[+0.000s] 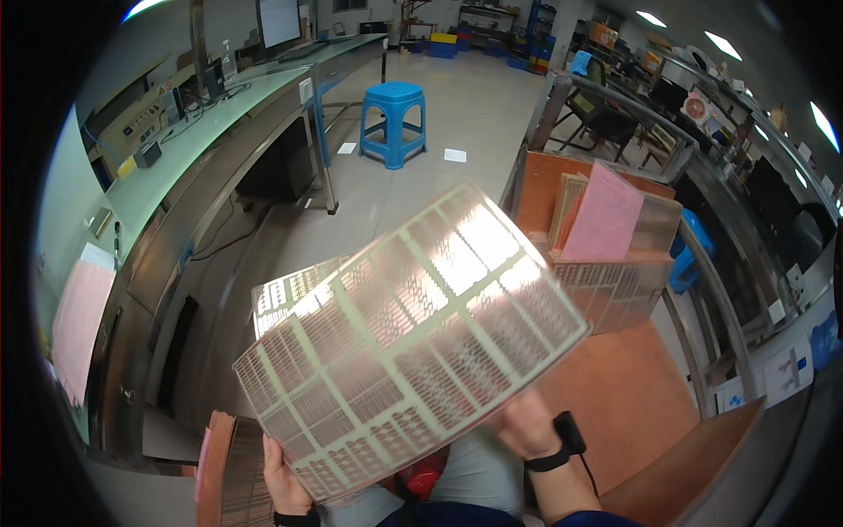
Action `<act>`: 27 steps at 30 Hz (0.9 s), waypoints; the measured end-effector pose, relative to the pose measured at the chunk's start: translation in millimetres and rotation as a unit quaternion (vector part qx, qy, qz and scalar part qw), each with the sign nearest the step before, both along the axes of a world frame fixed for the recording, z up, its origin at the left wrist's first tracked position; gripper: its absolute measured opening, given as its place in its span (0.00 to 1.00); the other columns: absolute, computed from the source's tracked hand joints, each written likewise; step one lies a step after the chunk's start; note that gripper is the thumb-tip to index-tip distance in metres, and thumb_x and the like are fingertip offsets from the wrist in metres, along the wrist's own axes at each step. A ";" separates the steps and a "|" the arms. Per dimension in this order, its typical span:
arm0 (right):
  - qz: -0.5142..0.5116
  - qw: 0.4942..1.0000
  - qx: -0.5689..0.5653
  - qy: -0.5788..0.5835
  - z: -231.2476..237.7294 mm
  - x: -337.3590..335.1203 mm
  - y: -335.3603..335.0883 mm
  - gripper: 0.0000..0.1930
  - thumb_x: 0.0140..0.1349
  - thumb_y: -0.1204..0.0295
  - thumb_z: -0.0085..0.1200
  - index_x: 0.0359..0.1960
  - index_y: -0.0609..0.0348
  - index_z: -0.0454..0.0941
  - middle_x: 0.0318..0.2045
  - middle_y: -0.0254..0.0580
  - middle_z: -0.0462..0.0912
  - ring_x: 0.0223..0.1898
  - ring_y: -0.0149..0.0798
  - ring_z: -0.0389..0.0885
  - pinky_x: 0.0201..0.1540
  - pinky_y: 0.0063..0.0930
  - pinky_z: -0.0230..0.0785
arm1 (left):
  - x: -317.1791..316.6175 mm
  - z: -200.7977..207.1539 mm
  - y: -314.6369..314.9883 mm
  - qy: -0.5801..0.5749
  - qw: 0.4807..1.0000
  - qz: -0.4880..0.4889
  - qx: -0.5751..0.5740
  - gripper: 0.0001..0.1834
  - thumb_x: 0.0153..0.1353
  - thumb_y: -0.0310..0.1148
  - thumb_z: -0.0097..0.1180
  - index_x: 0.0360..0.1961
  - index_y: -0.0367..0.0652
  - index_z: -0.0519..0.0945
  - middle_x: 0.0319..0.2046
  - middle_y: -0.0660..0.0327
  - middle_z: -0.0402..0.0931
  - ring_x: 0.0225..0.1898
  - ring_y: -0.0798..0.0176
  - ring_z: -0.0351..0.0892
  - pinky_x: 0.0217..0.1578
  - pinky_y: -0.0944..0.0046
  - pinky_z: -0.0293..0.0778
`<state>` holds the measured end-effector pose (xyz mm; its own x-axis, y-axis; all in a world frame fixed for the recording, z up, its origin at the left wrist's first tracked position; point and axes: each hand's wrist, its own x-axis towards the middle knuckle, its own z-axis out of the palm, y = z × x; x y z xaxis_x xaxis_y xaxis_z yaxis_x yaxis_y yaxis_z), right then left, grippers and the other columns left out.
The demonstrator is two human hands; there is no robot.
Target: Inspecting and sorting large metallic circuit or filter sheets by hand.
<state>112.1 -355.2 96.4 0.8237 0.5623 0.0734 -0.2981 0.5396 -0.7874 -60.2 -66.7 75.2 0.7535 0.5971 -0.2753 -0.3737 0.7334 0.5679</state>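
A copper-coloured circuit board panel [413,351] with pale green strips is tilted in front of me, its surface catching bright light. My left hand [287,481] grips its lower left edge, thumb on the front face. Close under the lower right edge is my right hand [529,428], slightly blurred; its fingers are partly hidden by the panel, so I cannot tell whether they hold it. Another patterned panel [279,297] shows behind the first one's upper left side; what supports it is hidden. At lower left stands a stack of panels [235,465], partly covered.
To the right, a cart with an orange-brown board [641,378] carries upright panels [606,285] and a pink sheet [604,213]. A long workbench [176,167] runs along the left. A blue stool [392,123] stands on the floor ahead.
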 end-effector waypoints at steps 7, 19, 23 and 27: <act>-0.012 0.999 -0.023 0.033 15.4 -29.9 47.5 0.32 0.61 0.75 0.50 0.64 0.61 0.48 0.59 0.41 0.63 0.60 0.39 0.63 0.62 0.36 0.55 | 35.7 22.7 -56.3 -0.042 0.997 -0.044 0.056 0.24 0.66 0.33 0.43 0.62 0.44 0.57 0.59 0.56 0.63 0.56 0.56 0.67 0.57 0.50 0.65; -0.478 0.877 0.002 -0.047 25.7 52.1 -145.3 0.23 0.59 0.81 0.44 0.57 0.68 0.60 0.49 0.45 0.72 0.49 0.37 0.73 0.54 0.30 0.65 | 31.1 28.2 -14.1 0.097 0.967 -0.090 0.218 0.16 0.66 0.32 0.45 0.51 0.35 0.68 0.42 0.50 0.76 0.41 0.60 0.78 0.41 0.65 0.76; -0.543 0.835 -0.091 0.015 -28.6 70.2 -217.8 0.22 0.58 0.81 0.44 0.56 0.68 0.62 0.46 0.42 0.74 0.44 0.34 0.74 0.49 0.28 0.67 | 32.1 30.3 -8.9 0.118 0.967 -0.058 0.216 0.15 0.65 0.33 0.46 0.50 0.36 0.69 0.40 0.54 0.76 0.39 0.63 0.77 0.40 0.66 0.76; -0.491 0.839 -0.219 0.082 -79.9 84.3 -260.5 0.19 0.56 0.82 0.42 0.51 0.64 0.65 0.38 0.38 0.74 0.30 0.30 0.75 0.18 0.24 0.67 | 43.8 33.5 -8.1 0.102 0.967 -0.068 0.225 0.15 0.65 0.33 0.46 0.50 0.36 0.69 0.40 0.54 0.76 0.39 0.64 0.76 0.40 0.66 0.75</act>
